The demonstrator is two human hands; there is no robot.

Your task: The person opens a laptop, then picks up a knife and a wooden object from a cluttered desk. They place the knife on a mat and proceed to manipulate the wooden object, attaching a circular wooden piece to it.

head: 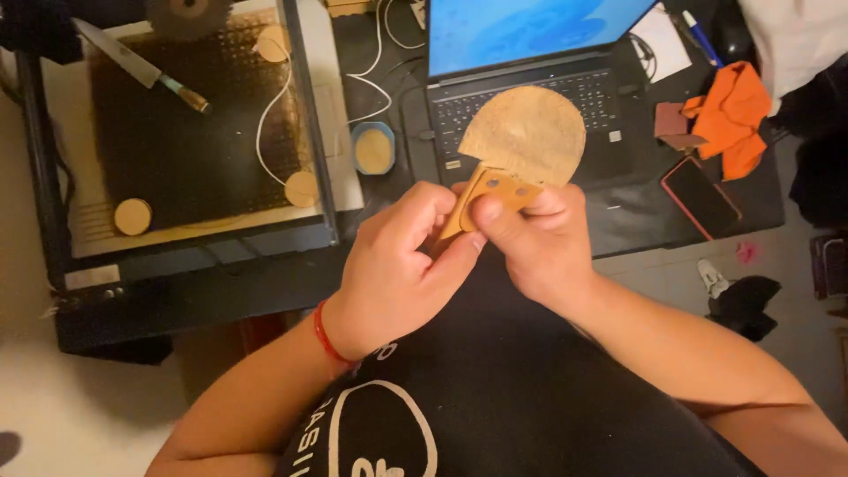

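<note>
Wooden paddle (526, 134): both hands, left hand (395, 265) and right hand (541, 243), pinch its holed handle, blade raised above the laptop (530, 97).

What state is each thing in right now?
Wooden paddle: held up, handle pinched by both hands.
Left hand: gripping the handle.
Right hand: gripping the handle.
Laptop: open, screen lit.
Phone: flat, screen dark.
Knife: lying flat on the machine bed.
</note>
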